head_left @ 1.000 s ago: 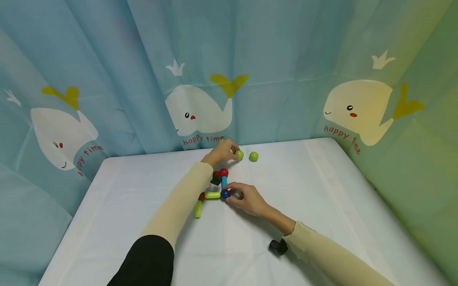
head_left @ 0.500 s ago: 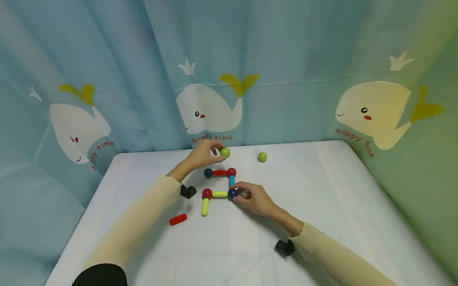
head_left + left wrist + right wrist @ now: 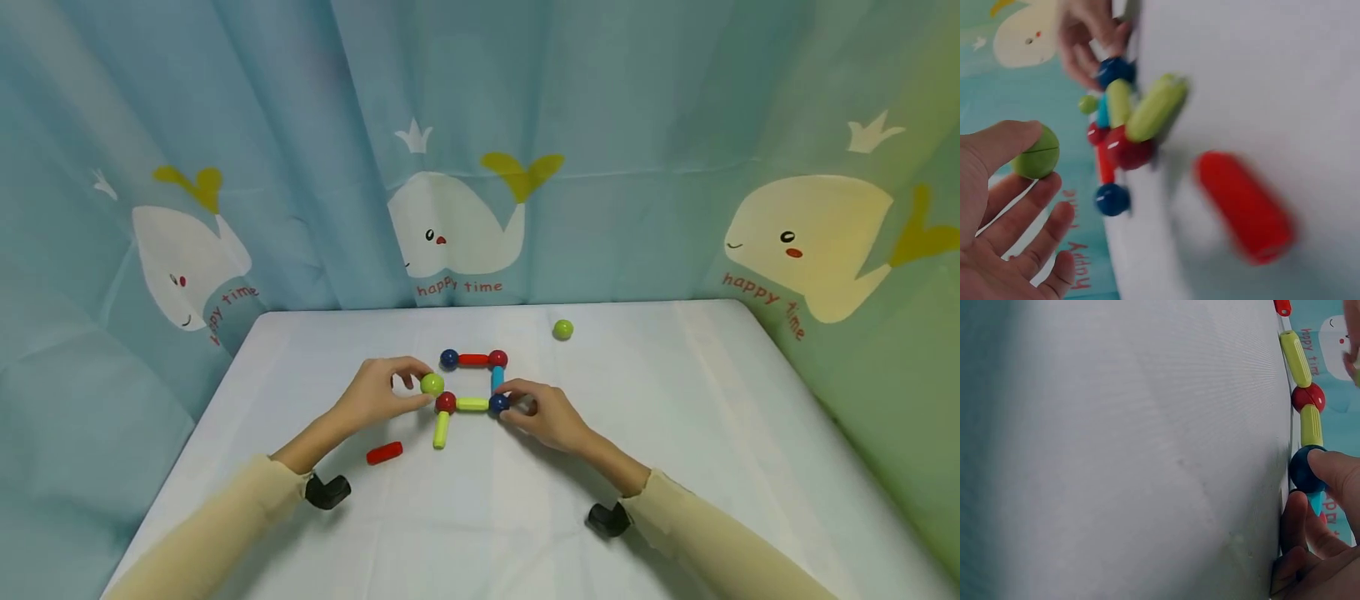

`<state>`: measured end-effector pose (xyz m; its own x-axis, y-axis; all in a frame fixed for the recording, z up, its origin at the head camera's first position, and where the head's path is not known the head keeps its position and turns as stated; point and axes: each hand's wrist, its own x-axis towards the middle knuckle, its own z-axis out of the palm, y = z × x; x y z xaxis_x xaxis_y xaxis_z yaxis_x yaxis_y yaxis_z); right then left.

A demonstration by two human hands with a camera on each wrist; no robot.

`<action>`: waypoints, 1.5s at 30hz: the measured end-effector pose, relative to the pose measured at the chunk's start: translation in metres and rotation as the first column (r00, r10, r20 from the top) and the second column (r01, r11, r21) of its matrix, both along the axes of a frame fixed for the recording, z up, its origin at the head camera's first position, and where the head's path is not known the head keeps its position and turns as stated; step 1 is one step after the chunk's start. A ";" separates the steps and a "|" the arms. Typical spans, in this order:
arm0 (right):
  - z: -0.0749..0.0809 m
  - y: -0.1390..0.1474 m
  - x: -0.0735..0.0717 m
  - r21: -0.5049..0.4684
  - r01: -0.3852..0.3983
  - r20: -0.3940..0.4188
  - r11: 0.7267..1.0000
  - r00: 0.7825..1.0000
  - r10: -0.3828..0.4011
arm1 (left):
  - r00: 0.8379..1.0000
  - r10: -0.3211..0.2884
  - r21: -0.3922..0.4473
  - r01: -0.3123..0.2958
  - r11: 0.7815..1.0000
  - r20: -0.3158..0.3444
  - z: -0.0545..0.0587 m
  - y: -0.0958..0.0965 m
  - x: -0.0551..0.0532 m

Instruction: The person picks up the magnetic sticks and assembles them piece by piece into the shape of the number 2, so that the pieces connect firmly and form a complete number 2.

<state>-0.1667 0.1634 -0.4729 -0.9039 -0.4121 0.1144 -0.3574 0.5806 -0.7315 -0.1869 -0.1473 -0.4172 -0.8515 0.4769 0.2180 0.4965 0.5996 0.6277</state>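
My left hand (image 3: 382,390) pinches a green ball (image 3: 1037,152) between thumb and fingertips, held just above and left of a red ball (image 3: 446,402). With its thumb and fingers my right hand (image 3: 551,417) holds a dark blue ball (image 3: 1307,469) at the corner of a chain of rods and balls. From that corner a yellow-green rod (image 3: 472,405) runs left to the red ball, and a light blue rod (image 3: 498,379) runs back to a second red ball (image 3: 498,358). Another yellow-green rod (image 3: 441,430) points toward me from the first red ball.
A red rod (image 3: 473,360) joins the back red ball to another dark blue ball (image 3: 449,359). One loose red rod (image 3: 385,452) lies at front left, and a second green ball (image 3: 563,329) sits near the table's back edge. A whale-print curtain (image 3: 637,242) hangs behind the table (image 3: 675,400).
The left hand has lifted a green ball from the back of the table and brought it left and toward me, beside the chain. My right hand keeps its hold on the dark blue ball.
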 end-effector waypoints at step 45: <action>0.040 -0.067 -0.070 0.100 -0.608 0.194 0.787 0.788 0.584 | 0.999 0.035 -0.102 -0.034 0.994 0.011 -0.052 -0.007 0.061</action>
<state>-0.2366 0.0967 -0.4332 -0.4722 -0.8752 -0.1053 -0.5656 0.3924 -0.7253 -0.1264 -0.1548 -0.4693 -0.8702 0.4663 0.1592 0.4668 0.6771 0.5688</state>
